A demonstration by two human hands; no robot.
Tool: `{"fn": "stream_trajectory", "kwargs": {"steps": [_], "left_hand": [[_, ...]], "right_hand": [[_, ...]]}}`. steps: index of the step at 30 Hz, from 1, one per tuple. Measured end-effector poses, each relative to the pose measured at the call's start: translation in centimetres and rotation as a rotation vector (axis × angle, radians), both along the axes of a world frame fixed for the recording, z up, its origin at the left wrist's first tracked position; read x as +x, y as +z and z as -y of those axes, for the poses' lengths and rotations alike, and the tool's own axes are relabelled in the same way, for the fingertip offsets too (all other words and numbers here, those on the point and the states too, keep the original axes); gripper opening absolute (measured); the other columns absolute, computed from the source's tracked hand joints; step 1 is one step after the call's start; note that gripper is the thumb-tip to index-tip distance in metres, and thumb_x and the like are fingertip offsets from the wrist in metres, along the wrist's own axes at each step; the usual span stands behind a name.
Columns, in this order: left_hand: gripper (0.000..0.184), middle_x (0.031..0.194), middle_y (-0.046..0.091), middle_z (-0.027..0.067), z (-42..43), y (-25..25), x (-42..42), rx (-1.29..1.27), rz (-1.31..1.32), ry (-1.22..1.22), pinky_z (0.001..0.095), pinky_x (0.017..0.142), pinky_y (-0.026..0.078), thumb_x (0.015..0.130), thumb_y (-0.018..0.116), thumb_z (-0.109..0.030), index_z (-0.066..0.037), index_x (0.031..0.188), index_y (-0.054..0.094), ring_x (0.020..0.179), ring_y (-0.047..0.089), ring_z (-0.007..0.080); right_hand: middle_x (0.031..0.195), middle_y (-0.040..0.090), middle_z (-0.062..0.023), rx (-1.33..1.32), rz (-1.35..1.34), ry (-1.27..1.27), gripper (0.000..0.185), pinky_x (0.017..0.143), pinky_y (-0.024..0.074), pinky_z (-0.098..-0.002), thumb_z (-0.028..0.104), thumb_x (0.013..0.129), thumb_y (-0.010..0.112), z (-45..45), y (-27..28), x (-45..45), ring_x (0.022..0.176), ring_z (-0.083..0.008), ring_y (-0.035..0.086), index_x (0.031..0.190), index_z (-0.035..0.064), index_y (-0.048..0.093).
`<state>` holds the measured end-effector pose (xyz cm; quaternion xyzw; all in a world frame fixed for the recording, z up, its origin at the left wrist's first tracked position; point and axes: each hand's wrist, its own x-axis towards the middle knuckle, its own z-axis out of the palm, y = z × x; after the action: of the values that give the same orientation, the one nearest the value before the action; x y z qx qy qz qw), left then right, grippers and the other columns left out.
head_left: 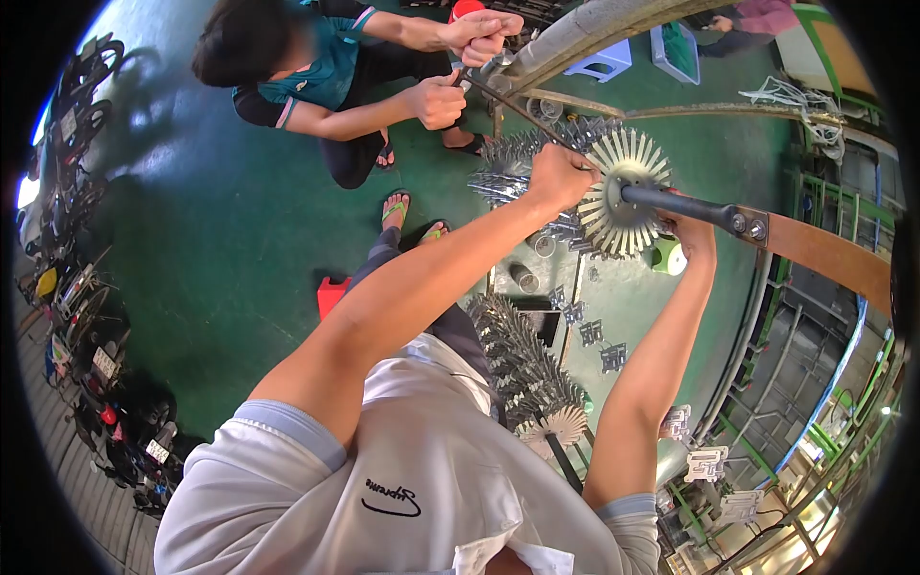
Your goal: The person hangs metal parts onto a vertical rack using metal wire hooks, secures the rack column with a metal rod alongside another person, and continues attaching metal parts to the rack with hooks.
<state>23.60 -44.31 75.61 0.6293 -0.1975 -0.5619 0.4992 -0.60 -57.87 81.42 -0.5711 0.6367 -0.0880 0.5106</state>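
In the head view a round slotted metal disc (613,225) sits on a dark rod (671,201) at the upper right. My left hand (563,177) is closed at the disc's left edge, where a thin dark rod ends; what its fingers grip is too small to tell. On the disc's right side, my right hand (692,240) is partly hidden behind the disc and the dark rod, its fingers mostly out of sight. Stacks of thin metal parts (508,172) lie behind and left of the disc. A green and white round object (669,256) is beside my right hand.
A co-worker (316,86) at the upper left holds the thin rod's far end. More stacked metal parts (522,359) and a second slotted disc (565,426) are below. An orange-brown bar (829,251) extends right. A red stool (331,295) stands left; parked motorbikes line the far left.
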Motion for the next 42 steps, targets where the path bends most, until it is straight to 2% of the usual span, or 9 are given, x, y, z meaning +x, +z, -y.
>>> {"fn": "stream_trajectory", "kwargs": {"steps": [7, 16, 19, 22, 25, 31, 34, 40, 42], "left_hand": [[0.017, 0.085, 0.078, 0.0105, -0.6, 0.6, 0.0, 0.033, -0.045, -0.024, 0.03, 0.07, 0.056, 0.084, 0.079, -0.009, 0.0, 0.099, 0.081, 0.074, 0.073, 0.0144], [0.018, 0.086, 0.078, 0.0105, -1.1, 0.9, 0.4, 0.034, -0.031, -0.045, 0.03, 0.07, 0.056, 0.085, 0.079, -0.01, 0.0, 0.1, 0.081, 0.074, 0.074, 0.015], [0.018, 0.086, 0.078, 0.0107, -1.0, 0.5, 0.4, 0.04, -0.043, -0.05, 0.0298, 0.07, 0.057, 0.085, 0.079, -0.009, 0.0, 0.1, 0.081, 0.074, 0.074, 0.0152], [0.018, 0.085, 0.078, 0.0109, -1.1, 0.1, 0.1, 0.023, -0.034, -0.036, 0.0295, 0.07, 0.056, 0.084, 0.079, -0.009, 0.001, 0.1, 0.081, 0.074, 0.074, 0.0148], [0.019, 0.085, 0.078, 0.0109, -1.2, 0.2, 0.2, 0.009, -0.029, -0.032, 0.0293, 0.069, 0.056, 0.084, 0.079, -0.009, 0.001, 0.1, 0.081, 0.074, 0.074, 0.0142], [0.019, 0.081, 0.076, 0.0095, -1.6, 0.6, 0.6, -0.01, -0.006, -0.038, 0.0295, 0.067, 0.054, 0.084, 0.079, -0.009, 0.002, 0.1, 0.081, 0.07, 0.071, 0.0128], [0.018, 0.08, 0.076, 0.008, -1.6, 0.8, 0.9, -0.007, -0.059, -0.027, 0.0292, 0.067, 0.053, 0.085, 0.079, -0.009, 0.003, 0.1, 0.08, 0.07, 0.069, 0.012], [0.017, 0.085, 0.076, 0.0079, -1.2, -0.1, 1.3, -0.044, -0.141, -0.004, 0.0279, 0.07, 0.053, 0.088, 0.078, -0.007, 0.003, 0.102, 0.08, 0.075, 0.071, 0.0128], [0.017, 0.086, 0.077, 0.0081, -1.2, 0.4, 1.5, -0.051, -0.137, -0.001, 0.0277, 0.07, 0.053, 0.088, 0.078, -0.007, 0.003, 0.102, 0.079, 0.076, 0.072, 0.0133]], "right_hand": [[0.08, 0.066, 0.0015, -0.021, 0.001, -0.072, 0.009, 0.059, 0.0422, -0.0246, 0.005, 0.082, 0.073, -0.2, -0.6, -0.3, 0.066, -0.0089, 0.057, 0.09, 0.0088, 0.071], [0.073, 0.062, 0.0021, 0.003, 0.003, -0.026, 0.004, 0.055, 0.0359, -0.0246, 0.005, 0.083, 0.07, -1.2, 0.5, 0.9, 0.061, -0.007, 0.051, 0.083, 0.0086, 0.069], [0.092, 0.069, -0.0024, 0.082, -0.021, 0.026, 0.018, 0.068, 0.0515, -0.0276, 0.002, 0.087, 0.073, 0.5, -0.7, -1.0, 0.079, -0.0124, 0.065, 0.105, 0.0051, 0.072], [0.095, 0.071, -0.0038, 0.074, -0.016, 0.014, 0.02, 0.07, 0.0527, -0.0281, 0.002, 0.087, 0.074, 0.4, -0.8, -1.0, 0.082, -0.0134, 0.066, 0.107, 0.0045, 0.073], [0.076, 0.063, 0.0018, 0.016, 0.007, -0.014, 0.003, 0.056, 0.0388, -0.0232, 0.005, 0.085, 0.07, -1.3, 0.7, 0.9, 0.064, -0.0071, 0.054, 0.087, 0.0078, 0.069], [0.088, 0.068, 0.0004, 0.041, 0.017, -0.064, 0.012, 0.064, 0.048, -0.0236, 0.004, 0.088, 0.073, -1.3, 0.5, 0.9, 0.074, -0.0087, 0.061, 0.1, 0.0068, 0.073], [0.104, 0.07, -0.0037, 0.066, -0.027, -0.056, 0.038, 0.077, 0.0535, -0.0273, 0.005, 0.092, 0.071, -0.9, 0.1, 0.7, 0.089, -0.0124, 0.067, 0.129, 0.0039, 0.068], [0.105, 0.07, -0.0044, 0.084, -0.018, -0.034, 0.03, 0.078, 0.0533, -0.0272, 0.004, 0.093, 0.07, -0.7, -0.2, 1.0, 0.089, -0.0115, 0.067, 0.122, 0.0037, 0.07], [0.1, 0.073, -0.0028, 0.075, -0.007, -0.007, 0.019, 0.075, 0.0552, -0.0269, 0.004, 0.09, 0.073, 0.1, -1.0, 0.5, 0.085, -0.0118, 0.068, 0.109, 0.0057, 0.073]]}}
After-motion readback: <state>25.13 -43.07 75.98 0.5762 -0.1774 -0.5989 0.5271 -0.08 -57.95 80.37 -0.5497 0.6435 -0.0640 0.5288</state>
